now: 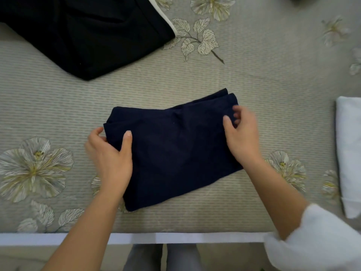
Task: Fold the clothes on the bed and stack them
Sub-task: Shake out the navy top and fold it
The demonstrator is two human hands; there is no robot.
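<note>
The left hand (109, 159) grips the left edge of a folded navy garment (175, 149), thumb on top. The right hand (242, 133), slightly blurred, pinches its upper right corner. The garment lies mid-frame on the floral bed (254, 79), its long axis running left to right between the hands. A black garment (82, 32) lies upper left, and a white folded cloth (349, 153) at the right edge.

Bed: your grey-beige ribbed bedspread (254, 85) with pale flower prints fills the frame.
Centre: folded navy-blue fabric garment (172, 149).
Upper left: loose black fabric garment with white trim (78, 36).
Right edge: folded white cloth (349, 143).
</note>
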